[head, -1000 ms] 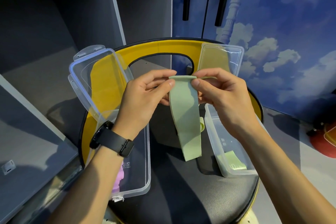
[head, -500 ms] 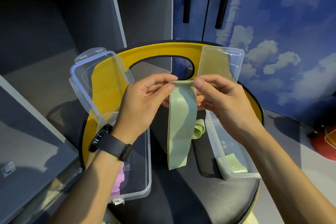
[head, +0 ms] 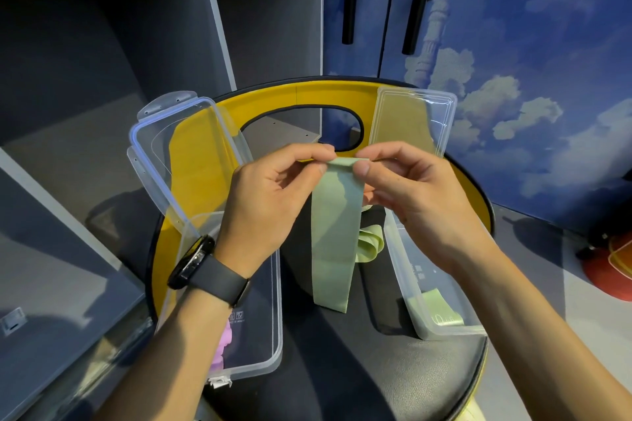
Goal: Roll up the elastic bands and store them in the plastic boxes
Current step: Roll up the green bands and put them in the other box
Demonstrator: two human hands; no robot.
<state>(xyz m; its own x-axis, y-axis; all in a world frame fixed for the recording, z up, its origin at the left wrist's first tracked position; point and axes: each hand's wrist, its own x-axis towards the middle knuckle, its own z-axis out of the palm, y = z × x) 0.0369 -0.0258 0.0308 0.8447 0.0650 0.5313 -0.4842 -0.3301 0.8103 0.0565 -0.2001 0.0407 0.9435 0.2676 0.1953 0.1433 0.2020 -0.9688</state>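
A pale green elastic band [head: 333, 236] hangs down over the black chair seat. Its top edge is pinched between my left hand [head: 273, 202] and my right hand [head: 407, 195], and that edge is folded over into a small first turn. The band's far end curls beside the right box. A clear plastic box [head: 441, 328] lies open on the right with a green band [head: 434, 311] inside. On the left, a second clear box [head: 277, 311] lies open with a pink band [head: 224, 345] partly hidden under my left forearm.
Both boxes rest on a black chair seat [head: 359, 369] with a yellow backrest [head: 307, 96]. The left lid [head: 184, 154] and right lid [head: 410, 120] lean on it. Grey shelving stands behind on the left, a blue cloud-painted cabinet on the right, a red object [head: 612, 270] on the floor.
The top edge of the green band has been folded over between my fingers. The hanging part has shortened and swung slightly right. Both hands stayed at about the same height.
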